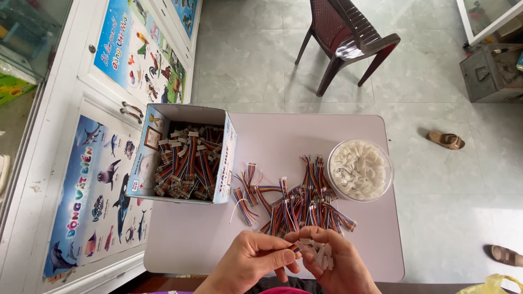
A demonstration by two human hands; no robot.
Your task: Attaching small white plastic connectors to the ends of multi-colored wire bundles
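One small table (218,239) carries everything, and places below are told from it. Beyond its far edge stands one dark chair (348,38), pushed back. On the table's left part sits one open box (182,158), top flaps up so its contents show: bundled rainbow-striped wires, too many to count. On the right part sits one round clear bowl (360,170) heaped with small white plugs, likewise past counting, its open top within easy reach. Between box and bowl, toward the near edge, lies one loose pile of wires (297,204), spread flat so single pieces can be picked out; a few strays (246,190) lie apart on the box side.

At the near edge both hands meet. The left hand (256,261) pinches one wire end (295,248) between thumb and forefinger. The right hand (338,264) is cupped, fingers curled around a small clutch of white plugs (320,255), roughly a handful, held close so each wire end meets a plug at once.
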